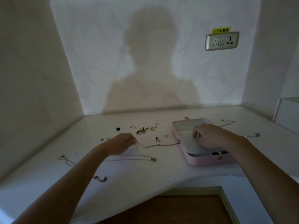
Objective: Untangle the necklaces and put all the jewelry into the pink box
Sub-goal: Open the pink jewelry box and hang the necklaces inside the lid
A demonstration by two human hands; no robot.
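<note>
My left hand [123, 142] pinches a thin pale chain necklace [159, 145], which runs across the white desk [145, 175] to the open flat pink box [210, 160]. My right hand [208, 136] curls over the box's white perforated tray [191, 143] (I cannot tell what it holds).

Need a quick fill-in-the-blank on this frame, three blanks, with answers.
1. The left hand pinches a thin ____ that stretches right toward the box.
2. The right hand sits over the white perforated insert of the ____ box.
3. The label above the wall socket is ____.
Missing words: chain; pink; yellow.
</note>
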